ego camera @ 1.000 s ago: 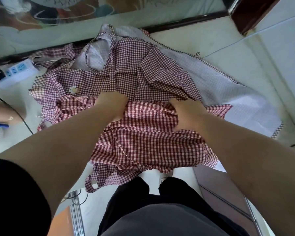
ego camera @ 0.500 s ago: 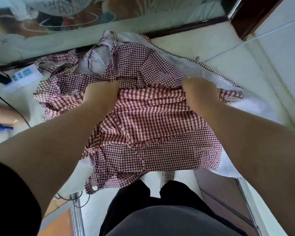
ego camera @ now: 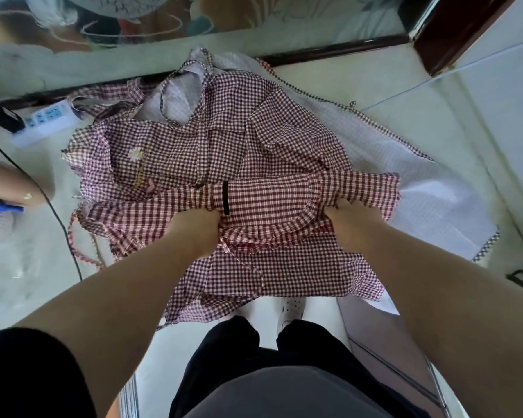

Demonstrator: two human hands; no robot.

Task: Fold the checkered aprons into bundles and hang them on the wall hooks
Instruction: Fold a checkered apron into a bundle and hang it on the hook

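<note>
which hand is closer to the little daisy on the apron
Left. The left hand grips the rolled checkered apron just below and right of the daisy; the right hand holds the roll's far end, well off to the right.

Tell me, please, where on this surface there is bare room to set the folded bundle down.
Bare pale surface lies beyond the red-checked aprons, up to the dark wooden frame. A second patch sits left, between the aprons and the black cable. The middle is crowded with cloth; the white power strip fills the far-left corner.
</note>
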